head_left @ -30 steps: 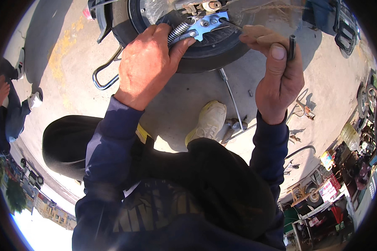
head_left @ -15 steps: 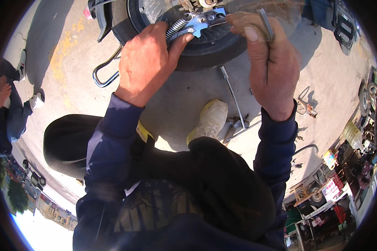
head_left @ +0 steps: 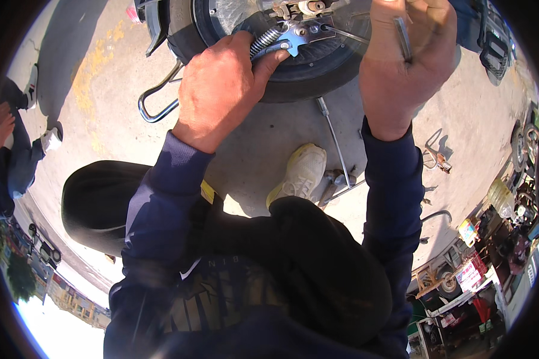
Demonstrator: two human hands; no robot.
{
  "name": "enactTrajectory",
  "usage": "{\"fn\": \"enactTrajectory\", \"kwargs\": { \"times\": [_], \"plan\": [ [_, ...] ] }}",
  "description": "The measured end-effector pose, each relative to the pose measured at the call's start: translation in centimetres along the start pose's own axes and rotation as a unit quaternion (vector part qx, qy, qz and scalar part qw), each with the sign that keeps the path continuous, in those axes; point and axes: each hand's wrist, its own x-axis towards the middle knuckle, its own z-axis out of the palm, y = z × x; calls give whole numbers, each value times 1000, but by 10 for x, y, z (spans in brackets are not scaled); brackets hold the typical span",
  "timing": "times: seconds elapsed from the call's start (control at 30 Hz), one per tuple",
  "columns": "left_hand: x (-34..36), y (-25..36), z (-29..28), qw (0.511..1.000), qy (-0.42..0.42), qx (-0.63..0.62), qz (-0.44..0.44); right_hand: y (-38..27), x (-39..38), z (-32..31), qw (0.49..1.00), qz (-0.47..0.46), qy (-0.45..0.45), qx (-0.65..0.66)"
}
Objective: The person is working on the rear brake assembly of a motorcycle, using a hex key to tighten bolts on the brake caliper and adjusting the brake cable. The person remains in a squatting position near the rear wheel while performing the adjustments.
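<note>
My left hand is closed around a shiny metal bracket, thumb along its lower edge, beside a coil spring. The bracket lies in front of a black-tyred wheel. On the right, my right hand is raised, with a bent metal rod in its grip; one grey, flat-looking length shows across the palm. A thin shaft runs from the bracket's right end to this hand. Whether shaft and rod are one piece is hidden by the hand, and its fingertips are blurred.
A chrome loop sticks out left of the wheel. Between my shoe and the right forearm, a long-handled metal tool lies on the concrete. Another person is at the far left. Parts and shelving crowd the lower right.
My right hand has moved up and right, away from the bracket, baring more of the shaft. My left hand keeps its hold; wheel and bracket appear slightly farther right.
</note>
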Motion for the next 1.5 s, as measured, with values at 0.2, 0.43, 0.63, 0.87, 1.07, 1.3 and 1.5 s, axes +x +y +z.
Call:
{"fn": "enactTrajectory", "kwargs": {
  "times": [0.2, 0.43, 0.63, 0.87, 1.07, 1.3, 1.5],
  "plan": [
    [0, 0, -3, 1000, -13, -13, -10, 15, 13, 17, 997, -80, 6, 0],
    [-3, 3, 1, 1000, 23, -14, -8, 18, 17, 21, 996, -30, 0, 85],
    [-1, 4, 2, 1000, 21, -16, -5, 7, 18, 40, 962, 19, 71, 262],
    [-1, 4, 0, 1000, -5, -15, -24, 7, 18, 16, 988, -83, -7, -129],
    [1, 5, -1, 999, -26, -9, -43, -24, -23, -21, 986, 67, -74, -134],
    [3, 5, -1, 1000, -5, -19, -25, -37, 44, -55, 983, 141, -104, 47],
    [3, 2, -5, 999, -26, -21, -25, -48, -9, -52, 947, 313, -76, -1]
  ]
}}
